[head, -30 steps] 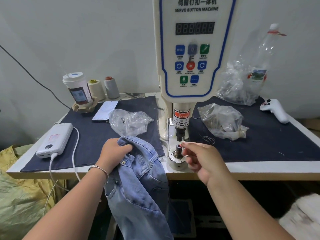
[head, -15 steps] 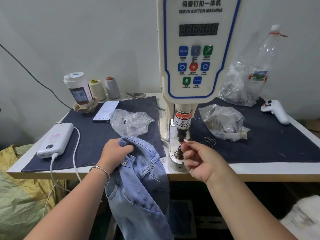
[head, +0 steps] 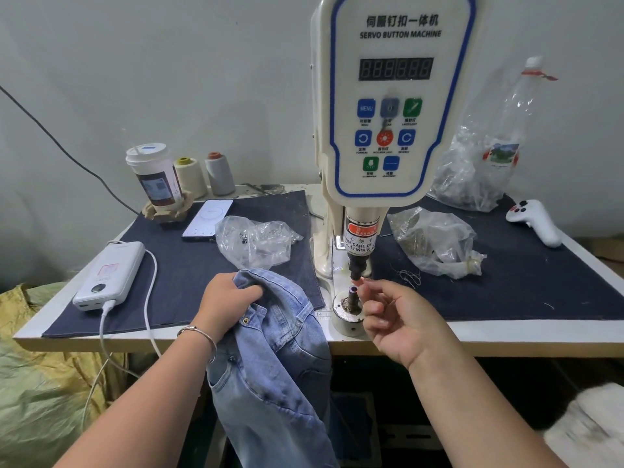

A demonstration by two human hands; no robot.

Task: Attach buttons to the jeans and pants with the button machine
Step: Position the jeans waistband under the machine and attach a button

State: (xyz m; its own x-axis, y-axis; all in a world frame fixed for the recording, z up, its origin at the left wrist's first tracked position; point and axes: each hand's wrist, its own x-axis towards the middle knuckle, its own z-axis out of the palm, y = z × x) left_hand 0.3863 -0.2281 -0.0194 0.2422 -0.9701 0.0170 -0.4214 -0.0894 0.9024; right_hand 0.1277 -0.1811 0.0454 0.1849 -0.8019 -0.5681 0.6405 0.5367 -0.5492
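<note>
A: Where are the jeans [head: 270, 349] right now?

B: Bunched at the front edge of the counter [head: 506, 332], waistband up top, legs hanging off below. My left hand [head: 226, 298] grips the waistband with the fingers curled into the denim. They sit just left of the lower die [head: 351, 298] of the button machine [head: 398, 106], not on it yet.

A: And the right hand [head: 398, 319]?

B: Up at the die, thumb and forefinger pinched close together at the gap under the upper punch [head: 356, 268]. Whether they hold a button part, I cannot tell; it is too small to see.

A: How would you handle this step?

B: Seat the piece square on the post, then pull my fingers well out from under the punch before anything fires; the warning label there is clear. Then slide the waistband flat over the die, one layer only.

A: Room to move?

B: Tight on the left: a plastic bag [head: 256, 241] lies just behind the jeans. Another bag [head: 435, 241] sits right of the machine column, well apart from my right hand. The counter's front lip is close, so the denim's hanging weight may drag it off.
</note>
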